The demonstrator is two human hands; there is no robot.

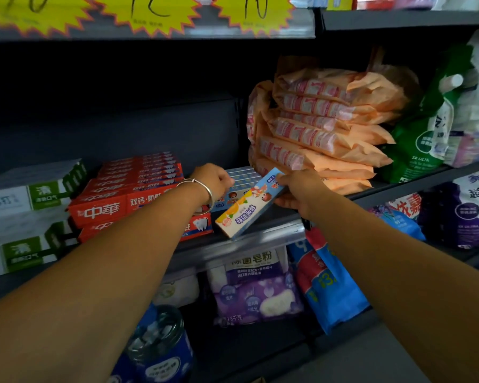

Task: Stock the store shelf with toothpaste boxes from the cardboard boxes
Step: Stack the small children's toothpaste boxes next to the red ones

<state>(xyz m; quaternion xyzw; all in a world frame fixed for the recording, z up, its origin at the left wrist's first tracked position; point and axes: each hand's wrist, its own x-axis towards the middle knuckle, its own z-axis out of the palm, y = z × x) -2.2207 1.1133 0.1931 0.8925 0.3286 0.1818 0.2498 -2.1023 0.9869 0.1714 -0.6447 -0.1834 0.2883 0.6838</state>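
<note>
My right hand (299, 189) grips the far end of a light blue children's toothpaste box (248, 207), tilted over the front edge of the grey store shelf (233, 246). My left hand (215, 179), with a silver bangle on the wrist, rests with curled fingers on a row of matching blue boxes (239, 174) standing on the shelf. Left of them lie stacked red toothpaste boxes (127, 189), and further left white and green toothpaste boxes (31, 200). No cardboard box is in view.
Stacked orange packets (324, 125) fill the shelf to the right, with green and white bags (426, 134) beyond. Purple and blue detergent bags (260, 288) sit on the shelf below. Yellow price stars (150, 9) hang on the shelf edge above.
</note>
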